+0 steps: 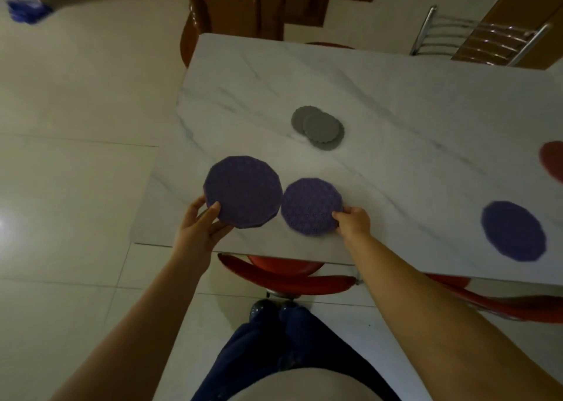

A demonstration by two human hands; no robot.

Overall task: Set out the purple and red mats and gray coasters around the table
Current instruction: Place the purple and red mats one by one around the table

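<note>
Marble table bears gray coasters beyond two hand-held purple mats.

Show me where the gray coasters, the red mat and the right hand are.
gray coasters (318,127): head view, top coaster's face.
red mat (553,160): head view, visible part at frame edge.
right hand (355,222): head view, back of hand.

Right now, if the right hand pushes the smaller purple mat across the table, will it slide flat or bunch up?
The smaller purple mat looks crocheted, so probably soft; it may wrinkle rather than slide. It lies flat, so rolling seems unlikely. The right hand touches only its edge.
</note>
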